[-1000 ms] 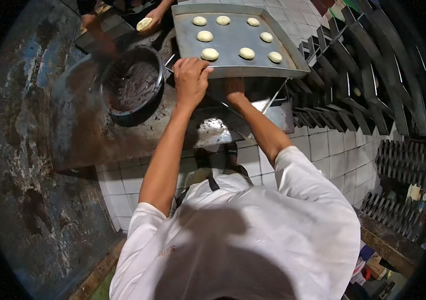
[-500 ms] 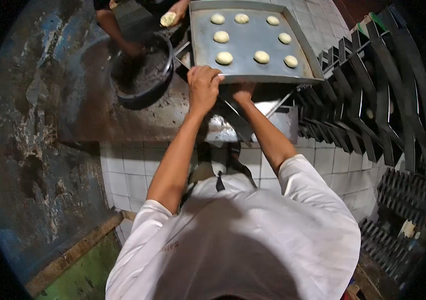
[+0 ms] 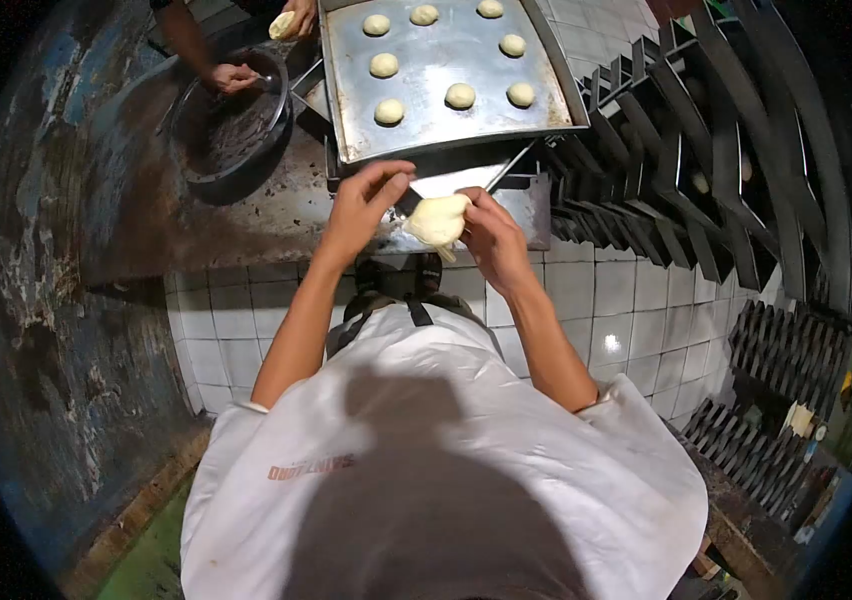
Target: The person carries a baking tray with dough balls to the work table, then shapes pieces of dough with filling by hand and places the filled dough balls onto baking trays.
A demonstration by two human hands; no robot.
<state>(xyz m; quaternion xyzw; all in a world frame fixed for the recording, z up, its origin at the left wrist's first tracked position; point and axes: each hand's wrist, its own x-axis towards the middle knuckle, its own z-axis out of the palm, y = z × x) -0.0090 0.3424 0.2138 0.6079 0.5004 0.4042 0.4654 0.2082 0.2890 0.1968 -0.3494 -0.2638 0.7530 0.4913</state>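
Observation:
A soft, pale piece of dough (image 3: 436, 222) hangs below the near edge of the baking tray, pinched along its right side by my right hand (image 3: 494, 240). My left hand (image 3: 364, 212) is to the left of the dough, its thumb and fingers apart and curved, holding nothing. Just beyond my hands lies the metal baking tray (image 3: 426, 75), with several round dough balls (image 3: 460, 96) spaced out on it. Part of the tray's support is hidden beneath it.
A co-worker's hand (image 3: 236, 78) is over a dark bowl (image 3: 196, 172) of brown filling; their other hand (image 3: 301, 18) holds flattened dough (image 3: 283, 25). A dark slatted metal rack (image 3: 706, 170) stands at right. A worn table (image 3: 36, 300) is at left, above white floor tiles (image 3: 626, 300).
Both my hands have come off the tray's near edge toward me. A piece of dough is now in my right hand. The co-worker's hand has risen within the bowl.

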